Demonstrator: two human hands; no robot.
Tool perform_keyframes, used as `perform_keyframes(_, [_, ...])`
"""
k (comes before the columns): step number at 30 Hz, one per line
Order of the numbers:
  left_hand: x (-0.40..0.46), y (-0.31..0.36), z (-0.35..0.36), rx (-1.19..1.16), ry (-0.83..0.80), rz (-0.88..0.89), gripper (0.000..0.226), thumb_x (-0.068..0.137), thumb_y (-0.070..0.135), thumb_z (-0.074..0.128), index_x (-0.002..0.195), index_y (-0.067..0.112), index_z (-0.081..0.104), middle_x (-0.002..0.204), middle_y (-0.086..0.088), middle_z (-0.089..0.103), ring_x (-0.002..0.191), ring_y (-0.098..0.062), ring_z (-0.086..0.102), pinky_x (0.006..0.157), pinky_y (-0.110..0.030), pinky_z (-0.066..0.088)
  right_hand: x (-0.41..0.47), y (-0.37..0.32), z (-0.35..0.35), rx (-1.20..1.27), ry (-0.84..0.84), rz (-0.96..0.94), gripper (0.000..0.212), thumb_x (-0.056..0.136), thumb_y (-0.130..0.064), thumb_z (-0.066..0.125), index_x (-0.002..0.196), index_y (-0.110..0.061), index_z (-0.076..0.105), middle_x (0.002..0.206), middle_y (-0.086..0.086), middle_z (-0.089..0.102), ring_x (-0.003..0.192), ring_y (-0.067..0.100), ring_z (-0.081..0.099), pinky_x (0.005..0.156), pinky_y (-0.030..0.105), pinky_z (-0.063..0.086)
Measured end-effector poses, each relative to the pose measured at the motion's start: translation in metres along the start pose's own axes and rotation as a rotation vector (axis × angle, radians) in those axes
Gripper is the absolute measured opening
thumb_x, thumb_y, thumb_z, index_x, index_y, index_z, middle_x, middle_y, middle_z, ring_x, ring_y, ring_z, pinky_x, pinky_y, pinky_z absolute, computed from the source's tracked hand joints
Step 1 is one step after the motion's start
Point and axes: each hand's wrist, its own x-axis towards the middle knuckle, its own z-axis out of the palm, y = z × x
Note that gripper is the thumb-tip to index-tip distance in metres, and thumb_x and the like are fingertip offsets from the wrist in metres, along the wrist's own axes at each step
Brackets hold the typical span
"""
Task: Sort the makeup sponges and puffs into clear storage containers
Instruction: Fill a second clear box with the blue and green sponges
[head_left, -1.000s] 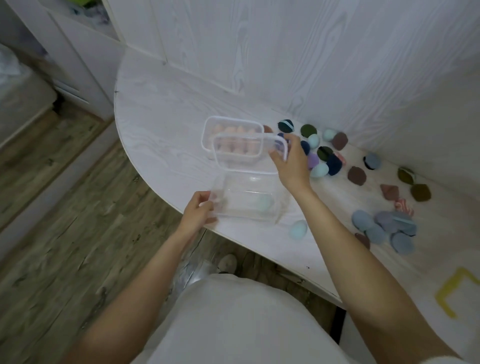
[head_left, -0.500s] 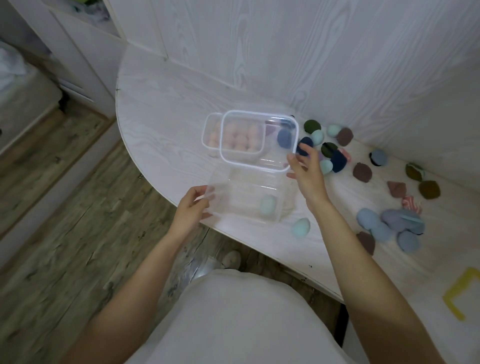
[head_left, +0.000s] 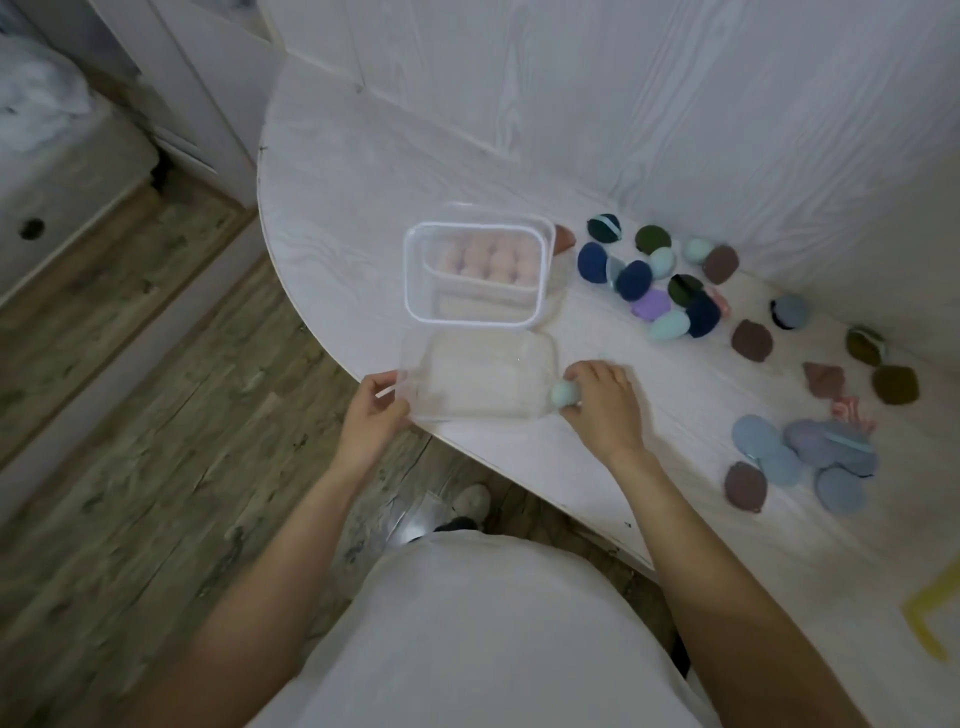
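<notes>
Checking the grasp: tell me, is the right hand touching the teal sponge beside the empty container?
Touching. The head view shows the right hand's fingers closed around the teal sponge.

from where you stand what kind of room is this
Probably a bedroom or dressing corner at home: a white wood-grain table set against matching panelled walls, wood-look flooring, and what seems to be a bed at far left.

clear empty plastic container (head_left: 478, 376) at the near edge of the pale wood-grain worktop (head_left: 353, 171); directly behind it, a clear lidded container of pink sponges (head_left: 478, 270). loose dark and teal sponges and puffs (head_left: 654, 275) lie to the right, flat grey-blue round puffs (head_left: 800, 457) nearer right.
</notes>
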Motion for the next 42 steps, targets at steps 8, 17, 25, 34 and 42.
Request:
perform_keyframes(8, [0.018,-0.009,0.037,0.059,-0.156,-0.019,0.028,0.092,0.012,0.055,0.120,0.011,0.054,0.119,-0.004,0.057,0.106,-0.020,0.057,0.077,-0.026,0.054,-0.017,0.007,-0.038,0.337,0.301,0.147,0.041,0.087,-0.022,0.063,0.126,-0.020,0.051,0.107,0.005,0.055,0.093,0.017,0.049,0.081,0.029,0.044])
perform_keyframes(17, [0.023,-0.003,0.048,-0.002,-0.135,-0.082,0.026,0.096,0.009,0.048,0.121,0.004,0.051,0.103,-0.011,0.049,0.082,-0.021,0.059,0.068,-0.024,0.058,-0.004,-0.049,-0.030,0.511,0.151,-0.004,0.036,0.079,0.000,0.061,0.111,-0.016,0.057,0.113,0.002,0.053,0.090,0.013,0.053,0.080,0.032,0.050])
perform_keyframes(25, [0.018,-0.008,0.045,-0.196,-0.073,-0.114,0.029,0.092,0.010,0.054,0.121,0.012,0.049,0.106,-0.007,0.057,0.095,-0.018,0.062,0.078,-0.024,0.055,0.034,-0.099,-0.003,0.043,-0.017,-0.086,0.030,0.088,-0.038,0.058,0.111,-0.019,0.053,0.099,0.004,0.065,0.084,0.025,0.061,0.081,0.035,0.037])
perform_keyframes(34, [0.030,-0.007,0.041,-0.172,-0.086,-0.134,0.034,0.088,0.011,0.062,0.120,0.015,0.052,0.103,-0.005,0.063,0.094,-0.016,0.063,0.082,-0.026,0.055,0.047,-0.112,0.008,0.026,-0.170,-0.070,0.025,0.090,-0.040,0.048,0.103,-0.028,0.065,0.091,-0.004,0.072,0.091,0.017,0.059,0.081,0.034,0.023])
perform_keyframes(42, [0.031,-0.005,0.035,-0.158,-0.118,-0.152,0.031,0.090,0.018,0.059,0.121,0.014,0.052,0.105,-0.005,0.061,0.092,-0.014,0.063,0.074,-0.019,0.053,0.047,-0.111,0.005,0.059,-0.148,-0.047,0.024,0.094,-0.024,0.044,0.109,-0.023,0.063,0.094,-0.002,0.070,0.093,0.020,0.058,0.081,0.032,0.027])
